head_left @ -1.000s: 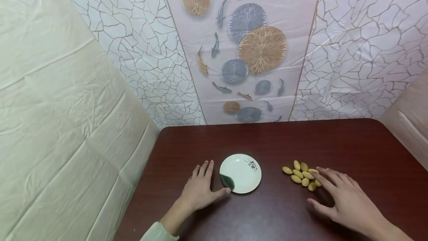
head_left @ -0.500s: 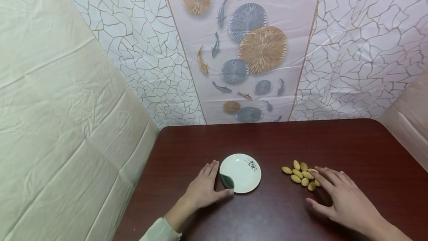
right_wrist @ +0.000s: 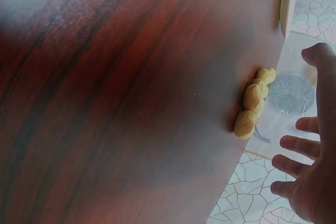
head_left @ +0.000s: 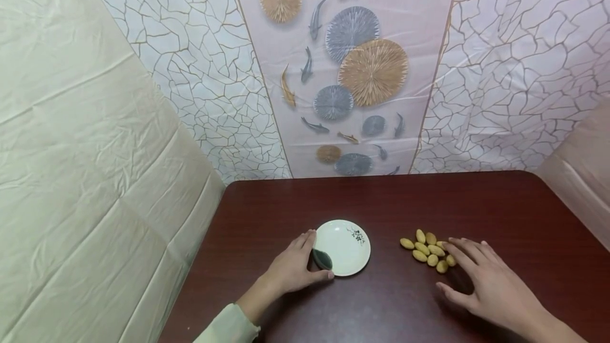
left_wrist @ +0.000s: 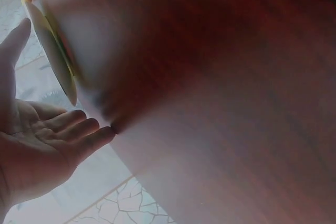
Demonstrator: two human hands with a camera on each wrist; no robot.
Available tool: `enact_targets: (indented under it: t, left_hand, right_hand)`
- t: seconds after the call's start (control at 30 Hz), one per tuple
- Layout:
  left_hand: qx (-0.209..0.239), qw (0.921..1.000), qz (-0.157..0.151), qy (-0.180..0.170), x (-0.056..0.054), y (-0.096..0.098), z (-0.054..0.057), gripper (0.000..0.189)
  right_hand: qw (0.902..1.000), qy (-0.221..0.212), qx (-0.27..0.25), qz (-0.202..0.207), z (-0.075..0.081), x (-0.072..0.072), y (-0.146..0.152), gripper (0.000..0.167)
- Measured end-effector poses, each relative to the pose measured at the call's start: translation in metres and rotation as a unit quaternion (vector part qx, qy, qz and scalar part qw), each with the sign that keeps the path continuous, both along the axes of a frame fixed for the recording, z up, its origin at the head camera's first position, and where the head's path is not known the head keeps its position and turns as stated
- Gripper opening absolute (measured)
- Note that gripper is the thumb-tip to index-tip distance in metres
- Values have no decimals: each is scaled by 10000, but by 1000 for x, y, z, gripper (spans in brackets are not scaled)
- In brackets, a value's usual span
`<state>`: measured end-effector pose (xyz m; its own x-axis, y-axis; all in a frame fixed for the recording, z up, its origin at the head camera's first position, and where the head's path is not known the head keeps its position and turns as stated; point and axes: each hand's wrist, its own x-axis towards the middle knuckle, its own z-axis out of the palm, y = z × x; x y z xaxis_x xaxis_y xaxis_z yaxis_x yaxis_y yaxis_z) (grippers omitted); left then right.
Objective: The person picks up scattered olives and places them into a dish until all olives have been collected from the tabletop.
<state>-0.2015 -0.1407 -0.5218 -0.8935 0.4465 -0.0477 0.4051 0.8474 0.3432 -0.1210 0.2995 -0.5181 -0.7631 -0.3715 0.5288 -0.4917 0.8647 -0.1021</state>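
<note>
A small round white plate (head_left: 346,250) with a dark green patch and a dark flower sprig lies on the table. At its left edge is my left hand (head_left: 292,269), thumb near the lower rim and fingers along the left side; whether it touches the rim I cannot tell. In the left wrist view, the left hand (left_wrist: 47,140) has loosely extended fingers beside the plate (left_wrist: 55,56). Right of the plate lies a cluster of several yellow-green, olive-like oval fruits (head_left: 421,247). My right hand (head_left: 495,285) is spread beside them, its fingertips partly covering the cluster's right side. The right wrist view shows wrinkled fruits (right_wrist: 253,97).
The dark reddish-brown table (head_left: 381,306) has rounded far corners. Behind it hangs a patterned cloth (head_left: 352,68) with fish and round motifs. A pale creased cloth (head_left: 109,173) borders the left side, and another (head_left: 581,163) the right.
My left hand has moved right to the plate's left rim, its fingers drawing closer together. The right hand stays almost still by the fruits.
</note>
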Motion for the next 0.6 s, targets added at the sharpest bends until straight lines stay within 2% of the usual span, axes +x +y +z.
enact_targets:
  t: [0.17,0.33,0.6]
  left_hand:
    - [-220,9997,81,-51,-2,1,4,120]
    - [-415,9990,130,-138,-5,3,7,122]
    - [-473,9987,148,-140,-5,4,9,120]
  right_hand:
    - [10000,34,11,-6,1,-1,0,91]
    - [9999,-117,22,-101,2,0,-3,93]
    - [9994,-192,-90,-265,-1,4,-5,94]
